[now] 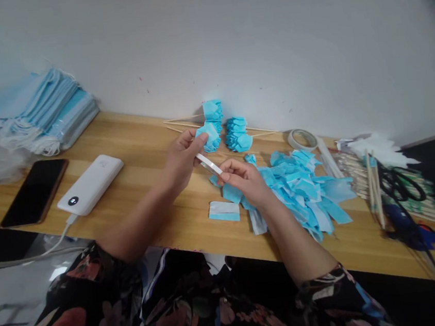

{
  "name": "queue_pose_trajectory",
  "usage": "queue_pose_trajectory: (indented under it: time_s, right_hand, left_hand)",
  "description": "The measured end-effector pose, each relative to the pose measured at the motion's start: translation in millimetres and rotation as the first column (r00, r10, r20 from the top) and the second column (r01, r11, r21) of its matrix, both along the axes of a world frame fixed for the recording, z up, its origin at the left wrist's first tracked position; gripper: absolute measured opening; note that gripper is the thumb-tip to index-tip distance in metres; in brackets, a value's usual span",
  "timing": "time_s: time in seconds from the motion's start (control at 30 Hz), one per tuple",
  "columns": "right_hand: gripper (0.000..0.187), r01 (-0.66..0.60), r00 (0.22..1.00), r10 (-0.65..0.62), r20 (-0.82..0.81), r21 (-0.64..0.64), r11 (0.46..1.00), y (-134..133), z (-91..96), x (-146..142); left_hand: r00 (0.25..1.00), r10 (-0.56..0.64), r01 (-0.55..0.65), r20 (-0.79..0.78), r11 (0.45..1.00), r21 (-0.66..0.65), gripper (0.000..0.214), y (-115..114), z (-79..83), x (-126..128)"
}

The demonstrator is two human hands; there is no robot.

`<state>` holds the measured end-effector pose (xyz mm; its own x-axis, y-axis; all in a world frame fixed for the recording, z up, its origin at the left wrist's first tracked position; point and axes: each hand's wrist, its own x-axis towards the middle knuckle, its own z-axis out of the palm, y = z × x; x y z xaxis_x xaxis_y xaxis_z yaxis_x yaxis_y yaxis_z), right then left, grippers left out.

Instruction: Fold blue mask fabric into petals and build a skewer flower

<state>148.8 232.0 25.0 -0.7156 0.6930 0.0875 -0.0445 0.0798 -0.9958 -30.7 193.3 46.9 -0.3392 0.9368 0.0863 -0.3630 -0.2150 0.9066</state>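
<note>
The strip (209,164) is narrow, flat and white, and slopes down to the right above the wooden table (129,141). The left hand (182,159) pinches its left end. The right hand (244,178) pinches its right end. A pile of blue pieces (306,190) lies just right.

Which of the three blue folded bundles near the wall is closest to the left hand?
The front-left bundle, right beside the fingertips of the left hand; the bundle behind it and the bundle on the right lie farther away.
</note>
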Motion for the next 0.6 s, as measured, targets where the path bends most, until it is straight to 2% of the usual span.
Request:
queue_pose_trajectory:
  time_s: [0.13,0.3,0.47,0.6]
  right_hand:
    - [0.038,-0.088,0.995,0.085,0.043,0.091,0.992,-3.0,2.4,4.1]
    - [0.038,-0.162,0.987,0.162,0.013,0.081,0.983,-4.4,1.0,4.3]
    - [0.035,-0.084,0.996,0.085,-0.014,0.065,0.994,-5.0,-3.0,0.9]
    - [0.034,-0.037,0.999,0.035,0.029,0.073,0.997,-5.7,-0.5,0.0]
  left_hand:
    - [1.000,-0.007,0.007,0.009,1.000,0.030,0.037,0.9,0.0,-2.9]
    - [1.000,-0.001,0.001,0.029,1.000,-0.001,0.036,4.6,-4.2,-6.3]
    - [1.000,-0.005,0.005,0.012,1.000,0.001,0.034,4.8,-7.2,-4.5]
    - [1.000,0.009,-0.009,-0.027,1.000,-0.001,0.033,2.6,-3.9,-2.0]
